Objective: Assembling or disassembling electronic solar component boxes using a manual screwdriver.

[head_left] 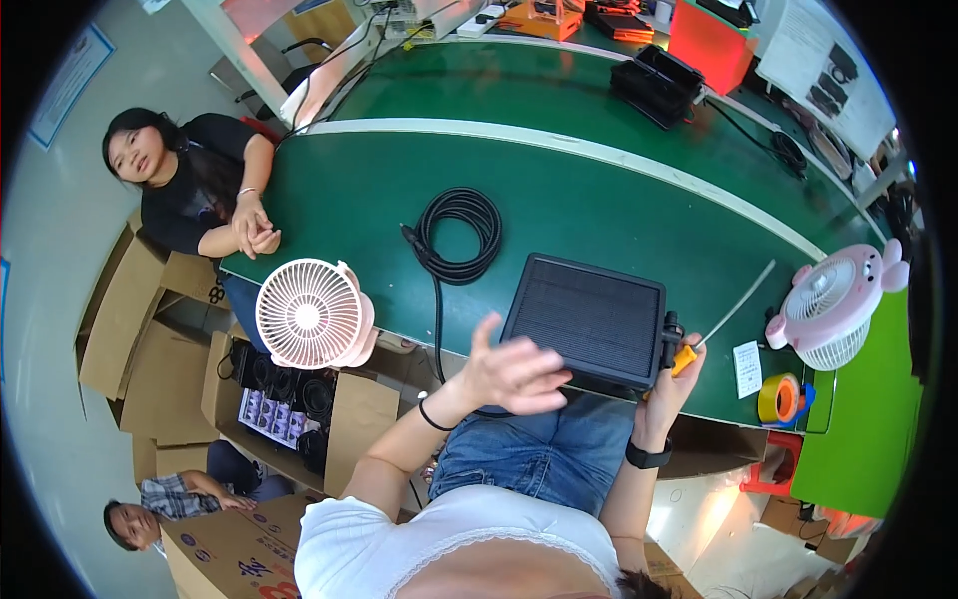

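A black rectangular device [589,314] with a ribbed face lies at the table's near edge, in front of my body. At its right side sits a black knob-like fitting [672,334]. My right hand [671,395] is closed around the yellow handle of a screwdriver [685,359], close to that fitting, and the long shaft slants up to the right. My left hand [516,373] is raised by the device's near left corner with fingers spread, slightly blurred and holding nothing. Beyond it lies a coiled black cable [465,238], with one length running down toward my left forearm.
A pale pink fan [309,314] stands left on the green table [559,170], a pink animal-shaped fan [833,299] right. Near the latter lie a paper slip [747,369] and tape rolls [780,399]. One person leans on the left edge; another sits lower left among cardboard boxes [359,424].
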Demonstrator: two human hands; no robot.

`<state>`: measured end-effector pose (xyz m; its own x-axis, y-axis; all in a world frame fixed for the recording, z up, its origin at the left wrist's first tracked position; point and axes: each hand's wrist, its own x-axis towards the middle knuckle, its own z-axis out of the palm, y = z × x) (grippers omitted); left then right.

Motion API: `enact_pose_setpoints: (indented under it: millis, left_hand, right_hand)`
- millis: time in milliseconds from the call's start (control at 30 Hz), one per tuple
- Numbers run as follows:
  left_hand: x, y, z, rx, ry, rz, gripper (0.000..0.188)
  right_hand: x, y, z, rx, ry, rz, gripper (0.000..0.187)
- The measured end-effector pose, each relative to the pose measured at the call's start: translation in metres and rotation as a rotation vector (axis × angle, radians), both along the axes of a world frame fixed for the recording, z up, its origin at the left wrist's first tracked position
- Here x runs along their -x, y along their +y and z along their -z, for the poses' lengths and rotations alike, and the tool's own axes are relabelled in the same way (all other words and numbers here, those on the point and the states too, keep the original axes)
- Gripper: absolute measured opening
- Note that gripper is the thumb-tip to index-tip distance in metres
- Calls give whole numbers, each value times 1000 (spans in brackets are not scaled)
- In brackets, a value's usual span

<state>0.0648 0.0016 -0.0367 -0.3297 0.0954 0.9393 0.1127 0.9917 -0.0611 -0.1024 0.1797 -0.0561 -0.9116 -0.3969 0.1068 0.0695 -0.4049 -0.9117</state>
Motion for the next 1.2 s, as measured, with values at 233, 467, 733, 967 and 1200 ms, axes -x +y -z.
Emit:
enact_pose_setpoints:
  millis: [233,467,733,967,1200]
  left_hand:
    - [-3,-25,12,-1176,-542,635,152]
    - [-19,15,31,-1087,-567,332,142]
    - [-23,-5,23,-1291,-260,322,124]
    - [7,-77,-7,-1573,98,268,116]
    - [40,-126,-1,-1598,394,204,112]
  right_hand:
    - [-3,-3,1,-7,-19,127,36]
    - [18,6,3,-20,-39,45,38]
    - [38,-9,20,-522,327,181,27]
    - [40,-6,30,-366,199,174,29]
    - [43,-1,29,-364,209,161,30]
